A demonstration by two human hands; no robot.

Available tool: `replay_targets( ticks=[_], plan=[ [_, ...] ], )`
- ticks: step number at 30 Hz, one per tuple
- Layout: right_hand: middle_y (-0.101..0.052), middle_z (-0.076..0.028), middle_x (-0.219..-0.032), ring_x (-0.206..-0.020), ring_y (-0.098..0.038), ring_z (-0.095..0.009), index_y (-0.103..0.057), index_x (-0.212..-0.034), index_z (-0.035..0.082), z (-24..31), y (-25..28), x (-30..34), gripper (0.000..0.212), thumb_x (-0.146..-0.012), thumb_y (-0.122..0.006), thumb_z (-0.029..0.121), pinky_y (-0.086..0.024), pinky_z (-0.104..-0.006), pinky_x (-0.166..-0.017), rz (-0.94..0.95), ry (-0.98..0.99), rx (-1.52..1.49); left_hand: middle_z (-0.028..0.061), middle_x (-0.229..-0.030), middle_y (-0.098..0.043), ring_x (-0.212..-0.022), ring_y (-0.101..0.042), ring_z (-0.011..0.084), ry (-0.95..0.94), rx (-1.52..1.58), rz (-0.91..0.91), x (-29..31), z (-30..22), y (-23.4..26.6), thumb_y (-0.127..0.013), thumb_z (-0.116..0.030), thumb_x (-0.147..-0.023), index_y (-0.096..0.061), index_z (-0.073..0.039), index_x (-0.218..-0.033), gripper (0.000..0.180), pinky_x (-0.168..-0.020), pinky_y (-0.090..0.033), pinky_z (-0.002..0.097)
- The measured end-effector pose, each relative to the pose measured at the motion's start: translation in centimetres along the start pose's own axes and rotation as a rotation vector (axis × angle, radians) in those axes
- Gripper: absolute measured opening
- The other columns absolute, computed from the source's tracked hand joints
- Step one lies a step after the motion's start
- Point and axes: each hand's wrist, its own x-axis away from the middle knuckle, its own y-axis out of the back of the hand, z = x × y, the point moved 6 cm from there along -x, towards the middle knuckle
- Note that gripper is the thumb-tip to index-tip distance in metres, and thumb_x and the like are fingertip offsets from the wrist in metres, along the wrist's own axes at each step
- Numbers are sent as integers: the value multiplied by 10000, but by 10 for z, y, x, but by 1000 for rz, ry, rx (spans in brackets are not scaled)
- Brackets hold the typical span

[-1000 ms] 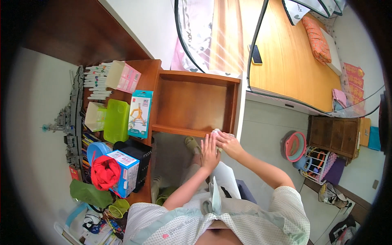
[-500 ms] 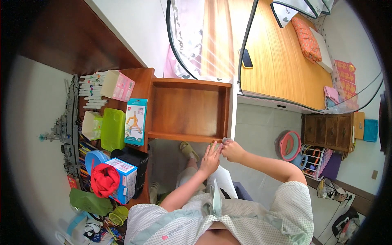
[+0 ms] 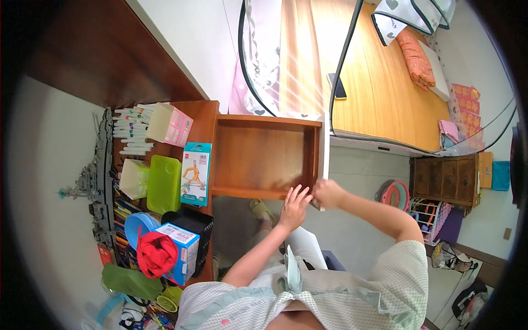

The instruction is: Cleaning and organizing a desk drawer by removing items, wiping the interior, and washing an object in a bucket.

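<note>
A brown wooden drawer [image 3: 264,194] is pulled out in front of me, its shiny bottom in plain sight and a white front panel [image 3: 325,148] along its right end. My left hand [image 3: 295,208] lies on the drawer's near side wall close to the right corner, fingers stretched and slightly apart, holding nothing that I can see. Just right of it, my right hand [image 3: 328,193] is closed at the corner where that wall meets the front panel. What its fingers hold, if anything, is hidden.
Left of the drawer, the desk holds a blue-and-white flat box [image 3: 196,173], a green plastic container [image 3: 164,184], several white pens [image 3: 133,126] and a blue box with a red cloth [image 3: 157,254] on top. Beyond the drawer stands a bed [image 3: 379,93] with a dark phone [image 3: 338,87].
My right hand has shifted from beside the left fingers over to the front panel. My left fingers have spread a little along the near wall. The whole view has shifted slightly.
</note>
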Motion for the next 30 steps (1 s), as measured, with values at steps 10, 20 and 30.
replay_targets(
  ticks=[10, 20, 30],
  plan=[
    [-575, -44, -698, -791, -534, -212, -614, -650, 86, 38, -8, 36, 118, -567, -600, 169, -416, -328, -786, -159, 72, -27, 97, -1170, -476, -1149, -394, 276, -39, 27, 69, -11, -3, 26, -516, -36, -681, -435, -54, -1166, 492, -1012, -264, 413],
    [-586, -127, -645, -650, -577, -302, -600, -668, 85, 15, -4, 52, 157, -679, -511, 214, -459, -423, -628, -295, -355, -372, 102, -1073, -535, -1043, -473, 261, -76, 43, 186, -35, -39, 11, -534, -73, -716, -496, -53, -1096, 382, -914, -366, 383],
    [-606, -83, -765, -718, -607, -199, -598, -884, 58, -101, -30, 186, 217, -753, -475, 180, -489, -338, -610, -803, -738, -1625, 77, -925, -589, -827, -569, 161, 420, 623, 245, -115, -105, -89, -402, -183, -890, -443, -92, -1193, 318, -714, -437, 254]
  ],
)
